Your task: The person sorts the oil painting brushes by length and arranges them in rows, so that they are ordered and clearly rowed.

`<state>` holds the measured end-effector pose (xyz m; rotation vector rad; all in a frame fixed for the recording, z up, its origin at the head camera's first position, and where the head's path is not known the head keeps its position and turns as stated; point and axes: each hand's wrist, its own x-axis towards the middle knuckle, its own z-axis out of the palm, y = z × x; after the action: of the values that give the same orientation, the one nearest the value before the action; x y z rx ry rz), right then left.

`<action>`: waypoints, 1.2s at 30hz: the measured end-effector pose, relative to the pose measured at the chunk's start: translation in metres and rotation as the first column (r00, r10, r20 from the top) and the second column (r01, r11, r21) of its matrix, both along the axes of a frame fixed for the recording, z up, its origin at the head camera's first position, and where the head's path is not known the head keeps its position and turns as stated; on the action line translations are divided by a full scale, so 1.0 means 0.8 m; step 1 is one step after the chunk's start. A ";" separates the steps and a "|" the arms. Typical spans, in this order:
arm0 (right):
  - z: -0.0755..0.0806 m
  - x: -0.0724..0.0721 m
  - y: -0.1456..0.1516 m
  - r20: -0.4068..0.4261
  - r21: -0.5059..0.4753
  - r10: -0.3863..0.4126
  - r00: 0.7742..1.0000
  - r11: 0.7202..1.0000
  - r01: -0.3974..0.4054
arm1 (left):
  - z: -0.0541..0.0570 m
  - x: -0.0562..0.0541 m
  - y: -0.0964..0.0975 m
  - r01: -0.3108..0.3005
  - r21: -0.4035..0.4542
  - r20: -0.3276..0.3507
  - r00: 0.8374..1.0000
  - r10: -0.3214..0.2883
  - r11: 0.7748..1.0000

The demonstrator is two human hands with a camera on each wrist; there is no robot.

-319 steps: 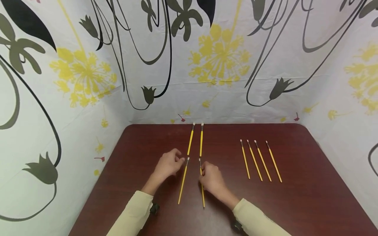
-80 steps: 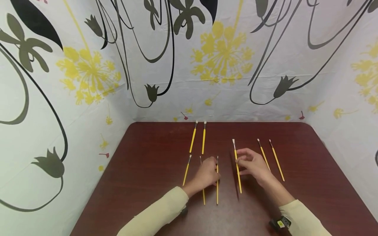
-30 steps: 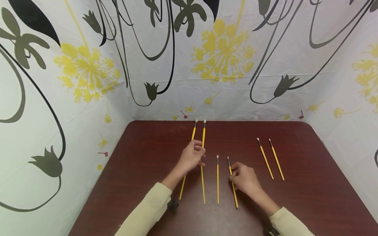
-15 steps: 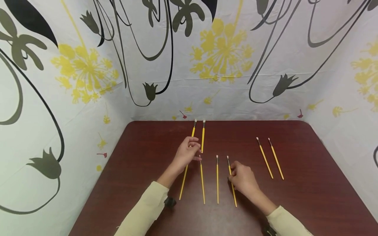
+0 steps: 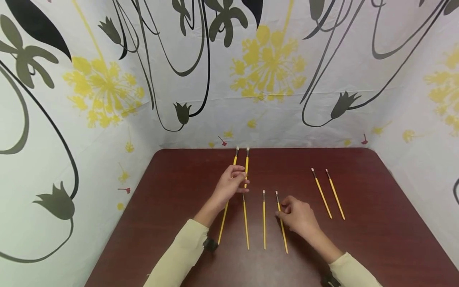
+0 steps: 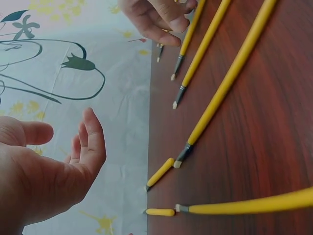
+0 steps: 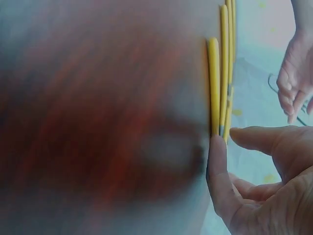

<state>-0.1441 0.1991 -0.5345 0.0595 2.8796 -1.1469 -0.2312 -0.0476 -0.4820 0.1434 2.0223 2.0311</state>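
Note:
In the head view my left hand [image 5: 228, 185] hovers over the left paintbrushes with loosely bent fingers, holding nothing; it partly hides a back-row brush [image 5: 235, 159] and the front-left brush [image 5: 223, 223]. My right hand [image 5: 300, 217] is at the rightmost front-row paintbrush [image 5: 283, 235], which lies on the table. In the right wrist view its thumb [image 7: 252, 137] stands apart from the index finger [image 7: 218, 161], whose tip is by a yellow handle [image 7: 214, 83]. Two more front-row brushes, one [image 5: 246, 225] and another [image 5: 264, 223], lie between the hands.
Another back-row brush [image 5: 247, 163] lies near the far edge of the dark red table [image 5: 172, 179]. Two paintbrushes, one [image 5: 322, 195] and another [image 5: 335, 195], lie on the right. Floral cloth [image 5: 201, 87] stands behind and at both sides.
Two brushes from the right group now lie in the front row; the right hand held one raised earlier and set it down. The left hand moved from the third front-row brush back leftward.

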 end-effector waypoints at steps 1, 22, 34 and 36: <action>0.002 -0.001 0.005 -0.012 0.003 0.004 1.000 1.000 -0.004 | 0.000 -0.001 0.002 0.006 0.019 0.002 1.000 -0.006 1.000; 0.020 -0.018 0.092 -0.284 -0.186 -0.029 0.959 0.982 -0.026 | -0.006 -0.019 0.118 0.065 0.264 0.165 0.980 -0.112 0.962; 0.024 -0.028 0.143 -0.359 -0.291 -0.190 0.914 0.953 0.084 | -0.016 -0.024 0.198 0.054 0.243 0.205 0.973 -0.105 0.968; 0.023 -0.028 0.148 -0.362 -0.320 -0.220 0.906 0.942 0.101 | -0.017 -0.023 0.208 0.057 0.220 0.204 0.974 -0.103 0.974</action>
<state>-0.1668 0.3179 -0.5160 0.0664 3.0367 -1.8020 -0.2494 0.1185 -0.4954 0.0448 1.6439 2.1079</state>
